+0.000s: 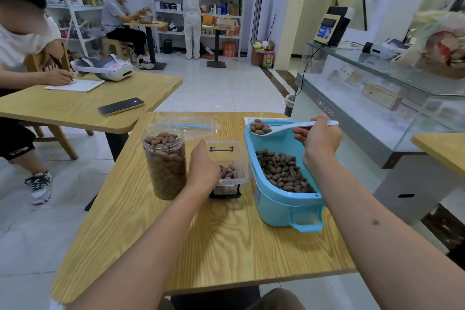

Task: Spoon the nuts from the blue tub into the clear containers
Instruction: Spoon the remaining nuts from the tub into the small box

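The wooden table (226,246) carries three vessels in a row. The blue tub (281,199) stands at 3 o'clock from the table's centre, one handle facing the viewer, and its floor is covered with brown nuts (283,172). The right hand (318,137) hangs over the far half of the tub, its grip closed round the handle of a white spoon (289,127), fingers curled over the top. The spoon lies roughly level, its bowl pointing toward 9 o'clock and loaded with a small heap of nuts above the tub's far left corner. Just beside the tub, at its 9 o'clock side, sits a small clear box (227,168) with a black clip at its near and far ends; it holds a shallow layer of nuts. The left hand (203,167) rests against the left edge of this box, back of the hand upward; whether its grip closes on the box wall cannot be told, since the fingers are hidden. At 9 o'clock from the box stands a tall clear jar (164,165), upright, open at the top and filled with nuts to the rim. Behind the jar, at 12 o'clock, lies a clear lid (193,127) with a blue strip. A second table (75,108) at 10 o'clock bears a phone (121,106), a notebook (75,85) and a headset (103,68).
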